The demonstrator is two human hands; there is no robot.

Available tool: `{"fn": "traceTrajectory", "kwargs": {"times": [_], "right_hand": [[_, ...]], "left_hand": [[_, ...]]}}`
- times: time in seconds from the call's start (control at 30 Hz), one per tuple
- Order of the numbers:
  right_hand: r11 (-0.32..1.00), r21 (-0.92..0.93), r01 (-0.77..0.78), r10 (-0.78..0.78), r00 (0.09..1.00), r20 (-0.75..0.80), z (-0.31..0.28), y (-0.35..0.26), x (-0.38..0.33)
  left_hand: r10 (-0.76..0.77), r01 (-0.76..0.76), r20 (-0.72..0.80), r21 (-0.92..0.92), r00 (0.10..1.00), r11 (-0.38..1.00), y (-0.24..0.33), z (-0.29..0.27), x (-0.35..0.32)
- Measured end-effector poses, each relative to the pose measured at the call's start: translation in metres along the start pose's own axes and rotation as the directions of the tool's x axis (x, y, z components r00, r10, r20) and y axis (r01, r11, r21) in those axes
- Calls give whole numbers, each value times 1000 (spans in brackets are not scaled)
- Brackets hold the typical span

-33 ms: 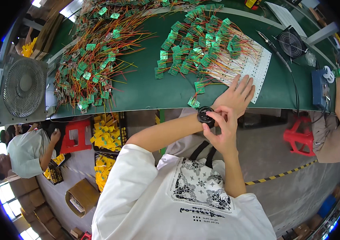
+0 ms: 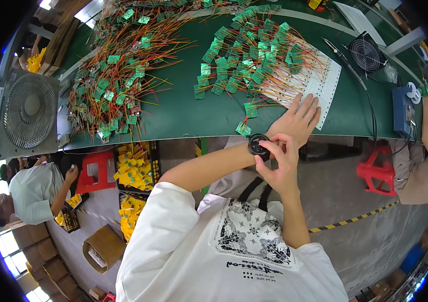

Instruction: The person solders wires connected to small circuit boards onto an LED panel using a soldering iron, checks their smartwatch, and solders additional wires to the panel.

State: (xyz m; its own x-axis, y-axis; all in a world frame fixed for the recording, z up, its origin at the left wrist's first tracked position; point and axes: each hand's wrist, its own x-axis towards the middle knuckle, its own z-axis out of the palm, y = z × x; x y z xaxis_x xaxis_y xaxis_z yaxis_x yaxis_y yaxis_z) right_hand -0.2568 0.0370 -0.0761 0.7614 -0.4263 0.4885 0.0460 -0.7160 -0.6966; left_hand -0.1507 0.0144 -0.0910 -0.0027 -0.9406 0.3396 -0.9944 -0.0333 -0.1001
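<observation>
My left hand (image 2: pixel 298 120) lies flat, palm down, with its fingers stretched out and their tips on the near edge of a white perforated board (image 2: pixel 331 75). A black wristwatch (image 2: pixel 259 144) sits on my left wrist. Over it my right hand (image 2: pixel 283 160) bends in, thumb and curled forefinger at the watch's face and rim. Small green circuit boards (image 2: pixel 259 75) with red and yellow wires lie heaped on the white board and to its left. Two wired circuit boards (image 2: pixel 244 129) lie by the table edge, left of my left hand.
A larger pile of wired circuit boards (image 2: pixel 108 90) covers the green table's (image 2: pixel 178 110) left part. At right are a soldering iron (image 2: pixel 345 60), a small black fan (image 2: pixel 367 55) and a blue box (image 2: pixel 401 110). Co-workers sit at left (image 2: pixel 35 194) and right (image 2: pixel 423 171).
</observation>
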Motion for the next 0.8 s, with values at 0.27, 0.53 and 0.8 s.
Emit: {"fn": "traceTrajectory", "kwargs": {"times": [0.27,0.53,0.8], "right_hand": [[1000,-22,7,-6,999,31,-1,2,-4],[998,-40,55,-54,998,13,0,4,-10],[999,-33,30,-30,1000,1,0,6,-11]], "left_hand": [[-1,2,-66,12,998,1000,0,9,0],[32,-28,-71,58,997,998,0,4,-1],[1,2,-97,32,995,999,2,9,1]]}}
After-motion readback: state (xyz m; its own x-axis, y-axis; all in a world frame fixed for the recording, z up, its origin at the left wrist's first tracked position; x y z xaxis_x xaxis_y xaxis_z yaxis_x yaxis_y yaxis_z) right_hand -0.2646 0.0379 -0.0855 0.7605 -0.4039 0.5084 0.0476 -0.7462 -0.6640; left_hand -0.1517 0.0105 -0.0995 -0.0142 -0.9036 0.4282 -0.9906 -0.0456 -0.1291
